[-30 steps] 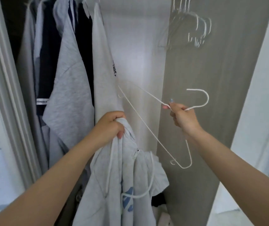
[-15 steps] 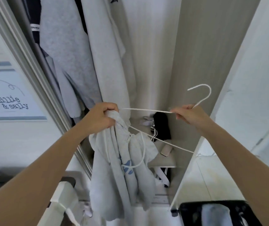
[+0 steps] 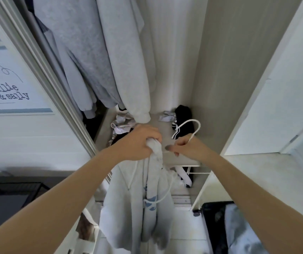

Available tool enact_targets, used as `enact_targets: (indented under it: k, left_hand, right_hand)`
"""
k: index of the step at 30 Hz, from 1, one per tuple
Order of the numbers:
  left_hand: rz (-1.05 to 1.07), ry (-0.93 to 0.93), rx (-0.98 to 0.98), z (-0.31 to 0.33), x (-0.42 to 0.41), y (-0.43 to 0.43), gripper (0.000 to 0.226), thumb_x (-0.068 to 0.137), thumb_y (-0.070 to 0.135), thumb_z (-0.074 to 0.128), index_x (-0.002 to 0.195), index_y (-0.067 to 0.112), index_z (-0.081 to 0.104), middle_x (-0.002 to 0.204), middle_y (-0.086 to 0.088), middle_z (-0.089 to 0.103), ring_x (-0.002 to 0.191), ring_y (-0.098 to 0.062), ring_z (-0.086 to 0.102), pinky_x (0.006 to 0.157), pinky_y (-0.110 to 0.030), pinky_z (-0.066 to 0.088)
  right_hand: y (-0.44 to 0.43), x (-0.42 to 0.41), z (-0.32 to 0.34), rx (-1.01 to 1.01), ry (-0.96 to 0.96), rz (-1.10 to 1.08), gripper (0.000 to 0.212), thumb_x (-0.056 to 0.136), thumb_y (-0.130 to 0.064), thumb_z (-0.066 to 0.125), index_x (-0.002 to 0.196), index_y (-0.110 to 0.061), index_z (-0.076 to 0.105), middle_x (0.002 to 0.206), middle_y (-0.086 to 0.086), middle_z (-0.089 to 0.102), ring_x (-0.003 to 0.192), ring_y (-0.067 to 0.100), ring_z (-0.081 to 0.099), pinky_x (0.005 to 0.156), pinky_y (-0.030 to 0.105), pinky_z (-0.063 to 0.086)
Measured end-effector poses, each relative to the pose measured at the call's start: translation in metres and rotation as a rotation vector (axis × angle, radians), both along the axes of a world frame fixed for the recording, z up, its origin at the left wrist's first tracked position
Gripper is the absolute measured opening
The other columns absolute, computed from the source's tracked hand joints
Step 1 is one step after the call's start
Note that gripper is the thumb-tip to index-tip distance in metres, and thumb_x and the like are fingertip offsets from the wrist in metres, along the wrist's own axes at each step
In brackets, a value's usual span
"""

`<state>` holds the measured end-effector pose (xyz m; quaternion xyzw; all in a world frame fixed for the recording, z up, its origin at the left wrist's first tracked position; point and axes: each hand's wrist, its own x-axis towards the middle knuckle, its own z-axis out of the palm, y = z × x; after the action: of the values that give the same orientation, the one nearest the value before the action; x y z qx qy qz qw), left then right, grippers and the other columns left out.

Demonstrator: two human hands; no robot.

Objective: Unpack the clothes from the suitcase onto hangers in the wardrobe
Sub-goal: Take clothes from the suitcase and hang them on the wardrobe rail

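the pale grey cotton hoodie [image 3: 147,208], with a white drawstring and a blue print, hangs in mid-air in front of the open wardrobe. its top is bunched in the left hand [image 3: 139,142], whose fingers are curled tight round the fabric. to do this step well, i judge the neck opening should be found and spread first: the cloth is gathered like a rope, and a hanger arm would snag in the folds. one arm goes in at the neck, then the other. the hoodie looks soft, thick and limp, twisted lengthwise, its cord looping low.

just right of it the right hand [image 3: 187,146] pinches the thin white wire hanger [image 3: 195,125] below its hook; the rest of the hanger is hidden. beyond are a pale wardrobe shelf [image 3: 183,160] with a black garment [image 3: 183,114], grey hanging sweatshirts [image 3: 84,52] far left, and a black suitcase [image 3: 207,226] near right.
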<state>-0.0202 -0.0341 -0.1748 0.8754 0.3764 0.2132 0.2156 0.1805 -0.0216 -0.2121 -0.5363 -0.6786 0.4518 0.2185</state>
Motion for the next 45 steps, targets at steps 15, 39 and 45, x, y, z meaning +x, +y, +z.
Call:
enact_targets:
  k: [15,39,45]
  left_hand:
    - [0.015,-0.041,0.023,-0.002,-0.023,-0.033,0.071,0.053,-0.009,0.05,0.114,0.027,0.062,0.127,0.008,0.046,0.126,-0.009,0.036,0.108,-0.028,0.029]
    - [0.834,-0.08,0.136,-0.027,-0.083,-0.023,0.026,0.081,0.055,0.06,0.091,0.032,0.066,0.075,0.013,0.062,0.073,-0.009,0.058,0.057,-0.021,0.036]
    - [0.87,-0.106,0.063,-0.037,-0.091,-0.046,0.025,0.08,0.055,0.062,0.093,0.035,0.068,0.075,0.014,0.065,0.071,-0.006,0.058,0.061,-0.023,0.042]
  right_hand:
    - [-0.014,-0.047,-0.011,-0.049,0.582,-0.443,0.04,0.082,-0.016,0.068,0.052,-0.013,0.043,0.046,-0.007,0.034,0.044,0.006,0.028,0.046,0.015,0.026]
    - [-0.056,-0.051,-0.07,0.271,0.184,-0.382,0.016,0.085,-0.007,0.065,0.082,-0.019,0.055,0.077,-0.006,0.06,0.068,0.005,0.054,0.066,0.019,0.044]
    - [-0.048,-0.086,-0.103,-0.023,0.005,0.027,0.021,0.096,-0.011,0.042,0.09,-0.008,0.062,0.093,0.009,0.065,0.085,0.021,0.057,0.086,0.037,0.045]
